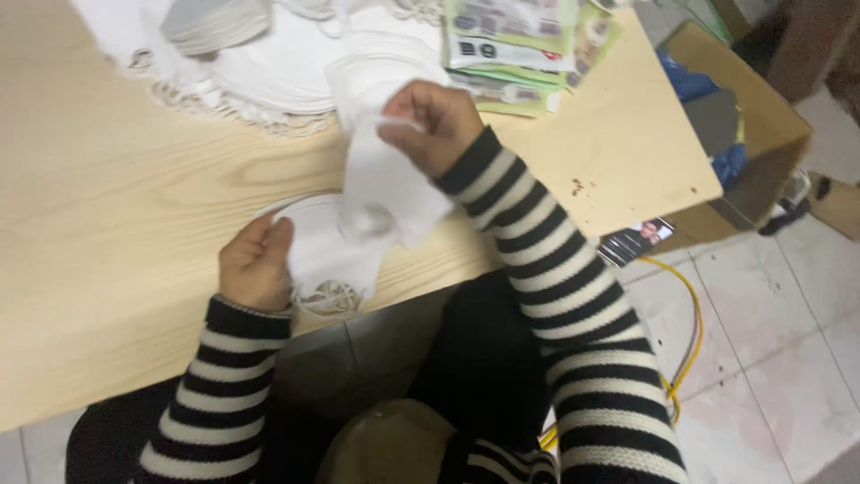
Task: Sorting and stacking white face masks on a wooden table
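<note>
near worktop's front edge, left hand [255, 266] pins white mask [327, 242] flat, fingers curled on it; right hand [432, 125] pinches white pouch [385, 175] upright above it.

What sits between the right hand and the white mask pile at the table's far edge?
Nothing visible. The right hand pinches a clear white bag just in front of the mask pile; the left hand holds a folded mask.
</note>
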